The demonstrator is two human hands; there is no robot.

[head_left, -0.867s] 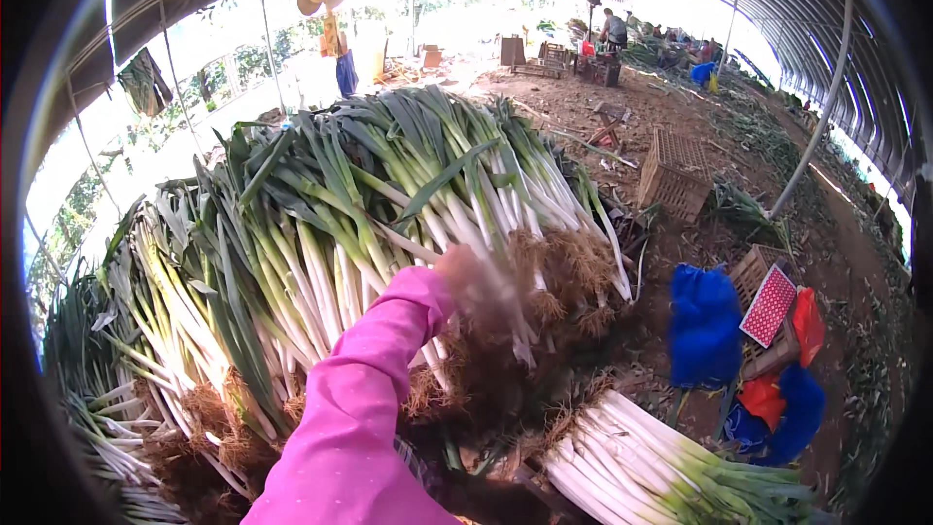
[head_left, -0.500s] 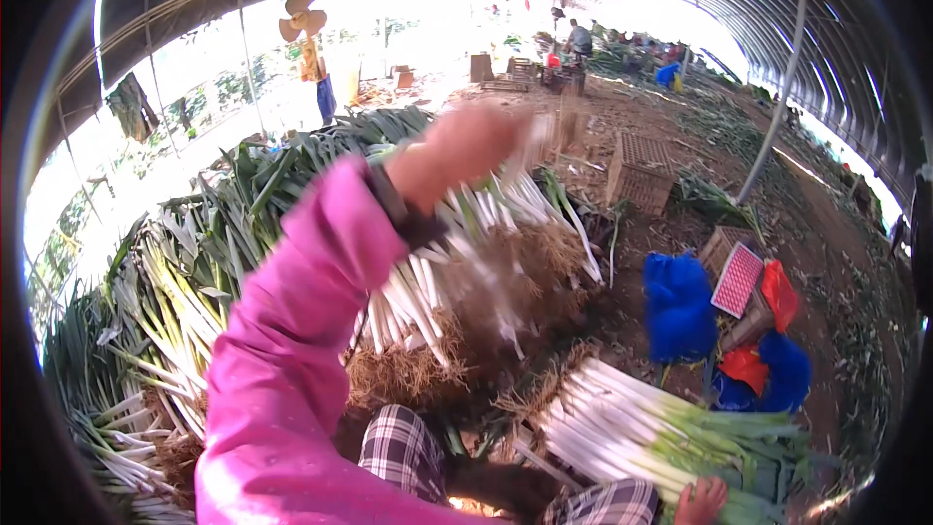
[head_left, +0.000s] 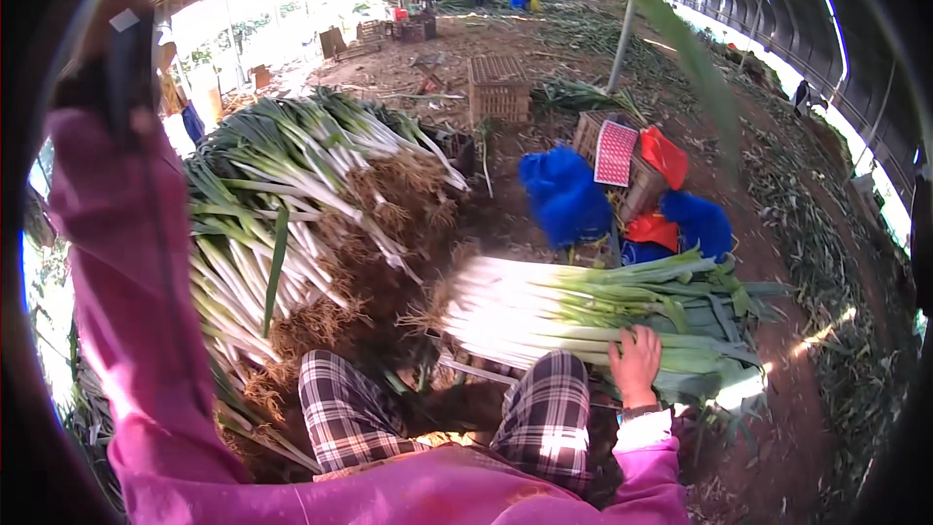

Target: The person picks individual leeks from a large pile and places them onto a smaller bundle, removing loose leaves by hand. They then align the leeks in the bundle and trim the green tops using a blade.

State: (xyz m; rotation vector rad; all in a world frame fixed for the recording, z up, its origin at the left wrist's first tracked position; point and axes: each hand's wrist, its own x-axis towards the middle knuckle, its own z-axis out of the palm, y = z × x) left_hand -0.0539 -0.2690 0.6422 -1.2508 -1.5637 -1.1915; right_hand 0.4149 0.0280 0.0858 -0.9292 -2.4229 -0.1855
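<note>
So the right hand (head_left: 637,366) is laid palm-down on the bundle of leeks (head_left: 525,303), fingers loosely out, touching the green part along the bundle's near edge. White stalks run off to that hand's left, roots at the left end. Whatever carries the bundle is mostly hidden. Left hand (head_left: 97,41) is up past the big leek pile (head_left: 292,160), too dark and blurry to tell if it's gripping anything.

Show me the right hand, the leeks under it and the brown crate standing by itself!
Right hand (head_left: 637,366): head view, on the back of the hand.
Leeks (head_left: 544,303): head view, on the pale stalks.
Brown crate (head_left: 500,98): head view, on the side facing the camera.
</note>
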